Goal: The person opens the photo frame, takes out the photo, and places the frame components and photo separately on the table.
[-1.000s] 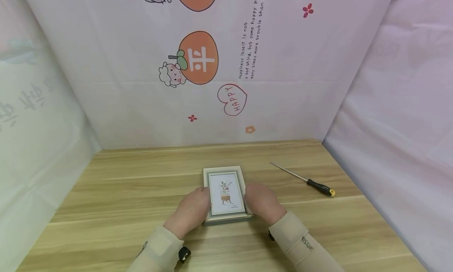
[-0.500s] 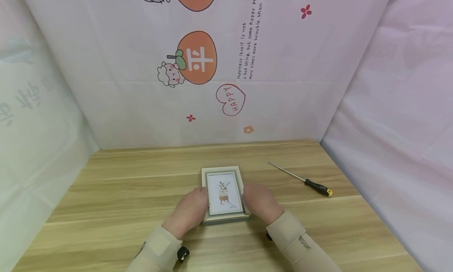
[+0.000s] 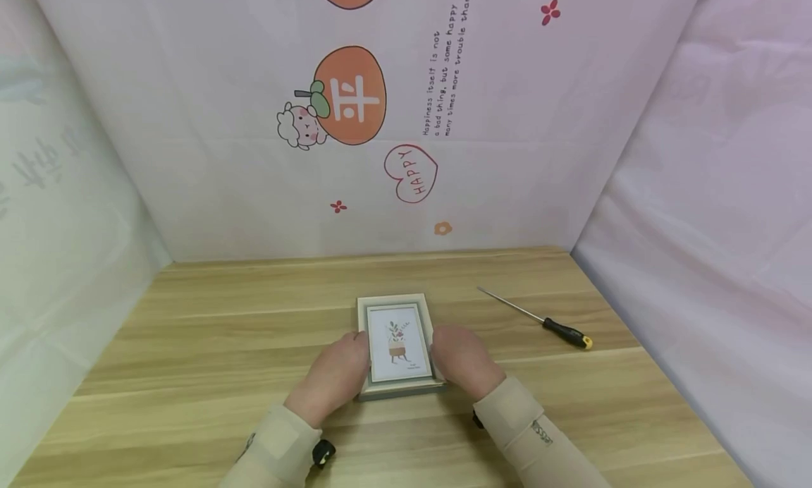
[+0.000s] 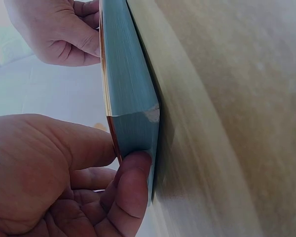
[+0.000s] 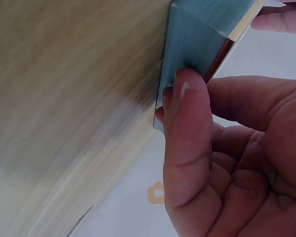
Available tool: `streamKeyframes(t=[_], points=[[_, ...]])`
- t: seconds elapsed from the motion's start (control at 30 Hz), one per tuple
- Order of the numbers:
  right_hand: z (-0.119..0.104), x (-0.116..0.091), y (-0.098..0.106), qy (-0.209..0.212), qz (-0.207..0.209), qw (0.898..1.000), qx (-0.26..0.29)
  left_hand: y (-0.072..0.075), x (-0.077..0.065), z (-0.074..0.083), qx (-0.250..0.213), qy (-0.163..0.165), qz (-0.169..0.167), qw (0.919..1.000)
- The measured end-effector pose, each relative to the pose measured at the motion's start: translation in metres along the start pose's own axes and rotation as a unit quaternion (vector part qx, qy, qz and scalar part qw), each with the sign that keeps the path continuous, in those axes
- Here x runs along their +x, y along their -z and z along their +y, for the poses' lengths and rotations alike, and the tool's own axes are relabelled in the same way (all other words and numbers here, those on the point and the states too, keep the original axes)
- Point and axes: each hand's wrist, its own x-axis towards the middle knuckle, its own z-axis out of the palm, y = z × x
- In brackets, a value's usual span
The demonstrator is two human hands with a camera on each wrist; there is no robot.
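Note:
A picture frame lies face up on the wood-grain table, its print showing a plant in a legged pot. My left hand holds its left edge, my right hand its right edge. In the left wrist view, the left hand has its thumb at the top edge and a fingertip against the blue-grey side. Seen from the right wrist, the right hand grips the opposite side likewise, thumb on the upper edge and fingers along the side. The frame's underside is hidden.
A screwdriver with a black and yellow handle lies on the table to the right, its tip pointing toward the back. White printed cloth rises behind the table, and more white cloth hangs at both sides.
The head view has shifted slightly, so everything sits a little higher and further left in it. Both hands keep the same hold, and the picture frame stays put on the table.

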Motion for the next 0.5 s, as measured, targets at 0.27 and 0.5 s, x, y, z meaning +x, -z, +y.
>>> streamKeyframes(t=[0.27, 0.5], points=[[0.0010, 0.0026, -0.0004, -0.010, -0.009, 1.000, -0.004, -0.0005, 0.0011, -0.0002, 0.004, 0.001, -0.001, 1.0000], [0.0019, 0.0049, -0.0023, -0.014, -0.013, 1.000, -0.001, -0.0015, 0.0016, -0.0007, -0.001, 0.007, -0.003, 1.0000]])
